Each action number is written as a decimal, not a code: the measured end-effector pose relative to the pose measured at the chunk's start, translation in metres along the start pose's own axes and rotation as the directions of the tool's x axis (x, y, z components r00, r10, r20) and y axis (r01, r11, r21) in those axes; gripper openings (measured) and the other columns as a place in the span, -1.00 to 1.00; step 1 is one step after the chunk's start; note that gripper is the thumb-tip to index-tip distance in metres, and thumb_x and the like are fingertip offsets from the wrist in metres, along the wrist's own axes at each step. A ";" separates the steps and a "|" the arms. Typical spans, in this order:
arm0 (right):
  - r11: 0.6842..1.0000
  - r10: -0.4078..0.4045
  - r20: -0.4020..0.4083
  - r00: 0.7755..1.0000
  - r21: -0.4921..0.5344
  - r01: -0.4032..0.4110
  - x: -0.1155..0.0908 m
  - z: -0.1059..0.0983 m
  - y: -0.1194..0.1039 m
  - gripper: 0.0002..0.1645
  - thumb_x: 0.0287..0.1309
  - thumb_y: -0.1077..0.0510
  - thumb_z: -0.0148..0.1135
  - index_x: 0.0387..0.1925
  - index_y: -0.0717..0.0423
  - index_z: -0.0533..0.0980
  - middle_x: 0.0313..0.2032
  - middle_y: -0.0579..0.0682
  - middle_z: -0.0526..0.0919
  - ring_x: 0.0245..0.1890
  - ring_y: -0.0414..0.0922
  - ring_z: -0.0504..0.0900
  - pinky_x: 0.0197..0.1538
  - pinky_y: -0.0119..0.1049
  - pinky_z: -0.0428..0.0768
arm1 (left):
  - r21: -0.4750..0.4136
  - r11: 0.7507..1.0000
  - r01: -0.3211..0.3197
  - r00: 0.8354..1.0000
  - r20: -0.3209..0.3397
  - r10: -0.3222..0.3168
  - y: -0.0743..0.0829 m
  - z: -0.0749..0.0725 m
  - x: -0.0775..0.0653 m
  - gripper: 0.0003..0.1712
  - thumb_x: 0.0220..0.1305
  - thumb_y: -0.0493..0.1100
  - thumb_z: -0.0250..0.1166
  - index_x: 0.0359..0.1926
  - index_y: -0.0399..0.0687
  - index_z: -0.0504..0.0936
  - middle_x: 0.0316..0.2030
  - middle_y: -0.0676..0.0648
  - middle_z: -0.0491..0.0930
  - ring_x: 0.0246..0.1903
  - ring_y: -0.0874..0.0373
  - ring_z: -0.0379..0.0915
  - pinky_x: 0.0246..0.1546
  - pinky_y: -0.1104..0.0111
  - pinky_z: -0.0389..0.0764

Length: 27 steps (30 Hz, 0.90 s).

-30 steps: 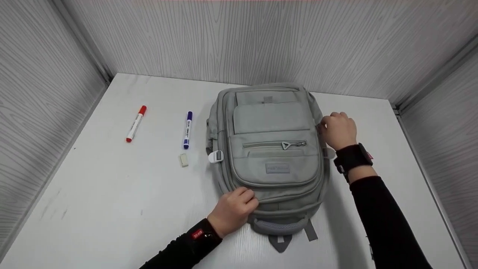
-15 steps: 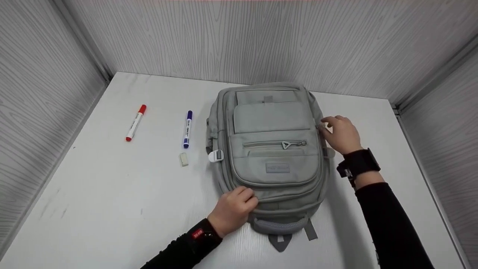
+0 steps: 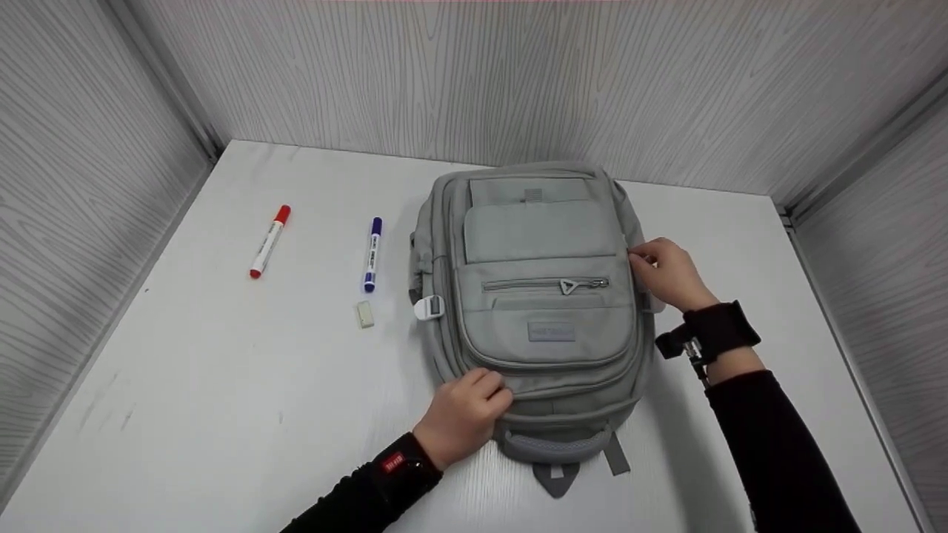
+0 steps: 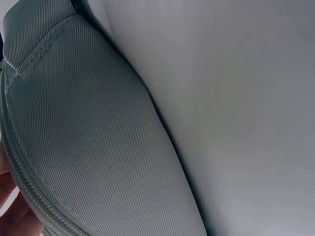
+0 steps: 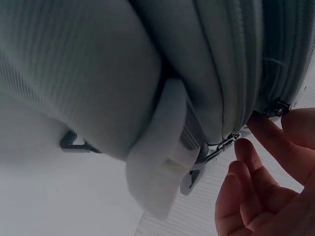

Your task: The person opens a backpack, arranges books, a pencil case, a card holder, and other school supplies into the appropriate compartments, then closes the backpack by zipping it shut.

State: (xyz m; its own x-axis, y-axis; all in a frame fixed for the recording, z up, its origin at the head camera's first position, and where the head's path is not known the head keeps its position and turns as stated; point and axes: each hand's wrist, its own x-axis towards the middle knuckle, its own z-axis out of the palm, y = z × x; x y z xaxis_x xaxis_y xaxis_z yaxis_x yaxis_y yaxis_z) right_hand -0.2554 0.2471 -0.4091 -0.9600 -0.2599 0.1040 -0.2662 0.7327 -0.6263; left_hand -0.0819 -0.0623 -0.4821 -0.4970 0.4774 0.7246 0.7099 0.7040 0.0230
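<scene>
A grey-green backpack lies front up on the white table, its carry handle toward me. My left hand grips the edge of the bag at its near left corner; in the left wrist view its fingers show behind a zipper seam. At the bag's right side, my right hand pinches a small zipper pull between thumb and forefinger. Beside those fingers, a second zipper pull hangs from another track. The right hand's other fingers are loosely bent.
Left of the bag lie a red marker, a blue marker and a small pale eraser. White buckles stick out at the bag's sides. Wood-grain panels enclose the table at the back and sides.
My right hand has shifted slightly toward me and its fingers, loosened half a second ago, now pinch the zipper pull. The left hand keeps its grip in the same spot.
</scene>
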 end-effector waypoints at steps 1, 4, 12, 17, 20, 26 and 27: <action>1.000 0.010 -0.005 1.000 0.022 -0.010 0.000 0.001 0.001 -0.60 0.34 0.18 0.06 -0.06 0.47 0.60 -0.21 0.32 0.60 -0.25 0.07 0.55 -0.16 -0.21 0.48 | 0.002 1.000 0.000 1.000 0.001 0.000 0.000 0.000 0.000 -0.78 -0.10 -0.46 0.27 -0.50 -0.03 0.62 -0.46 0.03 0.55 -0.46 0.20 0.51 -0.64 0.46 0.56; 0.991 0.081 0.002 0.997 0.104 -0.081 0.001 0.001 0.001 -0.60 0.33 0.17 0.07 -0.08 0.48 0.60 -0.36 0.08 0.61 -0.39 -0.20 0.45 -0.25 -0.42 0.39 | 0.008 1.000 0.004 1.000 -0.001 -0.004 0.000 0.000 0.000 -0.78 -0.11 -0.45 0.29 -0.50 -0.03 0.62 -0.46 0.03 0.56 -0.45 0.20 0.52 -0.64 0.45 0.57; 0.943 0.265 0.033 0.964 0.200 -0.266 0.003 0.000 -0.006 -0.79 0.29 0.23 0.09 -0.24 0.36 0.51 -0.49 -0.29 0.44 -0.43 -0.38 0.39 -0.26 -0.50 0.39 | 0.013 1.000 0.014 1.000 0.011 -0.014 0.001 0.000 -0.001 -0.78 -0.12 -0.45 0.31 -0.49 -0.02 0.63 -0.45 0.04 0.56 -0.44 0.20 0.53 -0.63 0.45 0.58; 0.924 0.294 0.000 0.956 0.256 -0.284 -0.001 0.002 -0.003 -0.87 0.23 0.22 0.14 -0.28 0.26 0.49 -0.48 -0.33 0.46 -0.38 -0.38 0.43 -0.23 -0.53 0.44 | 0.012 1.000 0.017 1.000 0.016 -0.017 0.001 0.001 -0.002 -0.79 -0.10 -0.43 0.34 -0.48 -0.03 0.63 -0.45 0.05 0.56 -0.44 0.20 0.53 -0.62 0.44 0.58; 0.905 0.303 -0.009 0.953 0.317 -0.285 -0.004 0.003 0.001 -0.89 0.23 0.21 0.14 -0.29 0.21 0.51 -0.47 -0.36 0.50 -0.34 -0.39 0.49 -0.18 -0.55 0.50 | 0.009 1.000 0.017 1.000 0.010 -0.017 0.001 0.000 -0.001 -0.79 -0.09 -0.44 0.30 -0.49 -0.03 0.61 -0.45 0.04 0.54 -0.44 0.20 0.52 -0.62 0.44 0.58; 0.912 0.247 -0.046 0.968 0.349 -0.216 -0.013 0.000 0.008 -0.82 0.26 0.18 0.25 -0.47 0.10 0.53 -0.55 -0.30 0.54 -0.44 -0.34 0.49 -0.25 -0.50 0.48 | 0.011 1.000 0.016 1.000 -0.003 -0.016 0.001 0.000 -0.001 -0.79 -0.09 -0.45 0.23 -0.50 -0.04 0.60 -0.46 0.03 0.53 -0.45 0.19 0.51 -0.64 0.43 0.57; 0.930 0.220 -0.055 0.974 0.311 -0.193 -0.015 0.000 0.008 -0.82 0.26 0.19 0.27 -0.46 0.14 0.55 -0.55 -0.28 0.56 -0.45 -0.36 0.50 -0.27 -0.51 0.47 | 0.015 1.000 0.016 1.000 -0.002 -0.016 0.001 0.001 -0.001 -0.79 -0.09 -0.45 0.23 -0.50 -0.04 0.60 -0.46 0.03 0.53 -0.45 0.19 0.51 -0.65 0.43 0.56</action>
State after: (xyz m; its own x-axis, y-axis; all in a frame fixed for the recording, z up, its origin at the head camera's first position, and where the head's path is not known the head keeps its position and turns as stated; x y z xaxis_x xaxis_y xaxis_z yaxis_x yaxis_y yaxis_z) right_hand -0.2427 0.2573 -0.4157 -0.9984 -0.0571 0.0055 -0.0353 0.5361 -0.8434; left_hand -0.0811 -0.0618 -0.4831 -0.5073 0.4650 0.7255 0.6943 0.7192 0.0246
